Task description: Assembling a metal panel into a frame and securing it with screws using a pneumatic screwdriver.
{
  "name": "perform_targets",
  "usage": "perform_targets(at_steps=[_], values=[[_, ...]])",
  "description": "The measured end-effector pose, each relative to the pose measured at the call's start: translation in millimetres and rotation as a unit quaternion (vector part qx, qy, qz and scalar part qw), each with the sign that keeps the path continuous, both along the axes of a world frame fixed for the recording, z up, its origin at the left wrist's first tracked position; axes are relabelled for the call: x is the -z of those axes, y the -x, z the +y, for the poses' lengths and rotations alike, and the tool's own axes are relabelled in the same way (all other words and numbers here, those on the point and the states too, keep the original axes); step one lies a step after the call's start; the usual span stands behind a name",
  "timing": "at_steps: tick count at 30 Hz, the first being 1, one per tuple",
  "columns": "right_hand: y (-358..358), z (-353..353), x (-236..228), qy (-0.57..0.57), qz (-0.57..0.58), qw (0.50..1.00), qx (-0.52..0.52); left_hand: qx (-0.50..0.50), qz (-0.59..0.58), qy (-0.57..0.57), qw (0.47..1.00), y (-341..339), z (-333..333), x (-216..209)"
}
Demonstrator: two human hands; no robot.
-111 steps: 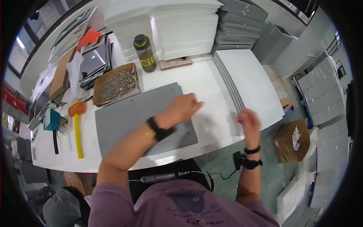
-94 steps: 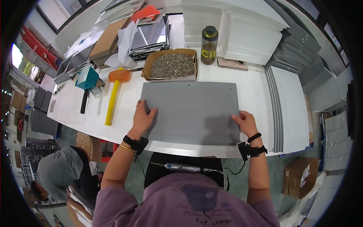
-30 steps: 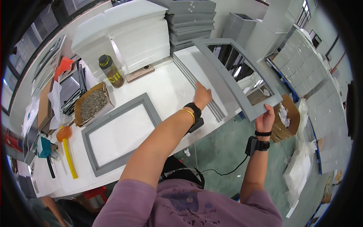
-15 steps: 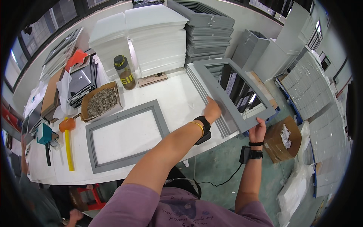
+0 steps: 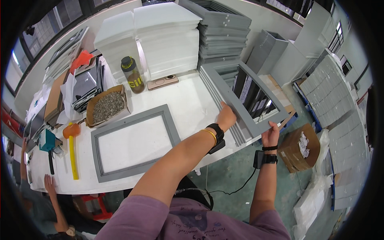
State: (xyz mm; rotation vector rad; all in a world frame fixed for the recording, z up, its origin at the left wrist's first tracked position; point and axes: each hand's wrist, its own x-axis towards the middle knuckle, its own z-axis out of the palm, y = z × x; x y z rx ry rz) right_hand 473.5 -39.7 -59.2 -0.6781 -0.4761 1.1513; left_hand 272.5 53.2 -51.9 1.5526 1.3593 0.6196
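Observation:
At the right end of the table, a grey rectangular frame [image 5: 256, 129] lies at a slant on top of a stack of similar frames [image 5: 213, 89]. Its middle shows dark, shiny stripes like reflections in a pane. My left hand [image 5: 227, 116] grips its left long side, fingers partly hidden. My right hand [image 5: 271, 135] holds the near right corner, thumb on top and the other fingers mostly out of sight below. Another grey frame [image 5: 136, 177] lies flat on the white table [image 5: 188, 108], left of my left forearm.
A box of small metal pieces [image 5: 107, 107], a bottle [image 5: 132, 75] and a phone [image 5: 163, 82] stand behind the flat frame. To the left lie a yellow-handled mallet [image 5: 73, 154] and a co-worker's hand [image 5: 50, 185]. A carton [image 5: 298, 150] sits on the floor at right.
The held frame has shifted slightly up and left at its near corner, and the stripes in its middle have changed. A co-worker's hand has come onto the table's left front edge.

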Motion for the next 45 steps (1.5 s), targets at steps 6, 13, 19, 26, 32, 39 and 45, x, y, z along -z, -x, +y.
perform_targets(at_steps=[6,13,19,26,32,39,45], values=[[2,1,4,0.007,0.013,1.000,-0.022,0.002,-0.012,0.001,1.000,1,1,5],[-6,-2,3,0.045,0.004,0.997,-0.055,-0.003,-0.050,0.009,0.999,0,-1,9],[-31,-6,23,0.087,-0.101,0.987,-0.083,-0.042,-0.073,0.005,0.996,-6,4,18],[-12,-9,-23,0.248,-0.197,0.946,-0.071,-0.017,-0.167,0.111,0.980,5,-1,-1],[-4,-11,-36,0.348,-0.311,0.883,-0.060,0.010,-0.199,0.143,0.970,14,-4,-7],[-15,-9,-40,0.396,-0.388,0.826,-0.102,0.020,-0.208,0.149,0.967,12,-4,-8],[-23,-8,-33,0.405,-0.425,0.802,-0.111,0.019,-0.216,0.146,0.965,7,-5,-5]])
